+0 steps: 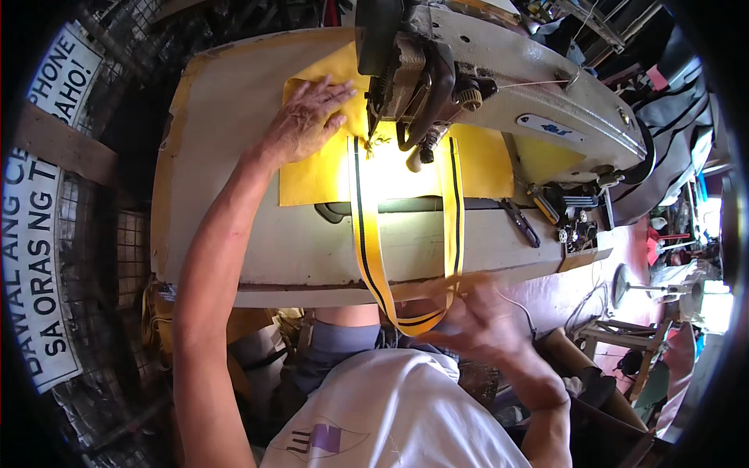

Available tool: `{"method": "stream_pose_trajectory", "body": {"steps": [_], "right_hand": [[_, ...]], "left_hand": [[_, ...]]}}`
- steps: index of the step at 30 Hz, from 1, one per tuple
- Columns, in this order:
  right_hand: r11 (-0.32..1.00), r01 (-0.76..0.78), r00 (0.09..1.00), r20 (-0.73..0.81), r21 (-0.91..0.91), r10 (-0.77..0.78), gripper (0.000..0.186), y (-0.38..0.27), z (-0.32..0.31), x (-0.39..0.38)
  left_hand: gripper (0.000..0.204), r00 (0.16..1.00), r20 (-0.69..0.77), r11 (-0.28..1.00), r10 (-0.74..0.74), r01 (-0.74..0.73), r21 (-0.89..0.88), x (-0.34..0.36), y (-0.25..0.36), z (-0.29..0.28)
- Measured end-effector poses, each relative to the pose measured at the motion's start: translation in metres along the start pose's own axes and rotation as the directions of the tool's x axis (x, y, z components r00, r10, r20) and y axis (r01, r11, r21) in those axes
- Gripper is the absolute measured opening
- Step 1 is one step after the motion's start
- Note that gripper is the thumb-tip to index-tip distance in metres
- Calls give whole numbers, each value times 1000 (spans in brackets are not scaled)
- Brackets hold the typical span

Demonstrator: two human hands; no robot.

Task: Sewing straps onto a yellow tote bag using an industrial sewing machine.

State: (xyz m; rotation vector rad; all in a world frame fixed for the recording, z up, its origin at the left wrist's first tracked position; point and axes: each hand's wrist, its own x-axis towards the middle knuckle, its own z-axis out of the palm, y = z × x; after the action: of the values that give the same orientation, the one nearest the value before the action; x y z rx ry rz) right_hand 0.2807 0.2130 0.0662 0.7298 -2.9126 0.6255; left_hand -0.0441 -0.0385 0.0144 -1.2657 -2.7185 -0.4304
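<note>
Yellow cloth point(320, 175) lies on worktop point(226, 117) under sewing machine point(499, 70); left hand point(308, 117) flat, fingers spread, pinning it. Right hand point(476, 316) blurred at strap point(367, 242) loop; grip unclear. Stitching step; next needs strap aligned.

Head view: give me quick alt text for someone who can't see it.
A person's left hand presses flat on yellow fabric beside a sewing machine, on a worn table. The right hand, blurred, is at a yellow strap with black stripes looping off the table's near edge.
</note>
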Motion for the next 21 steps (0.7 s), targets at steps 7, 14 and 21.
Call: {"method": "stream_pose_trajectory", "body": {"steps": [7, 14, 21], "right_hand": [[806, 126, 975, 220, -578, 6, 56, 49, -19, 14], [711, -88, 992, -127, -697, -1, 54, 102, -28, 94], [998, 66, 985, -158, 15, -63, 34, 59, 41, 129]], "left_hand": [[68, 955, -96, 899, -280, 296, 323, -86, 72, -7], [67, 970, -135, 952, -203, 228, 203, -89, 136, -24], [54, 994, -106, 1000, 0, 2, 15, -64, 105, -14]]}}
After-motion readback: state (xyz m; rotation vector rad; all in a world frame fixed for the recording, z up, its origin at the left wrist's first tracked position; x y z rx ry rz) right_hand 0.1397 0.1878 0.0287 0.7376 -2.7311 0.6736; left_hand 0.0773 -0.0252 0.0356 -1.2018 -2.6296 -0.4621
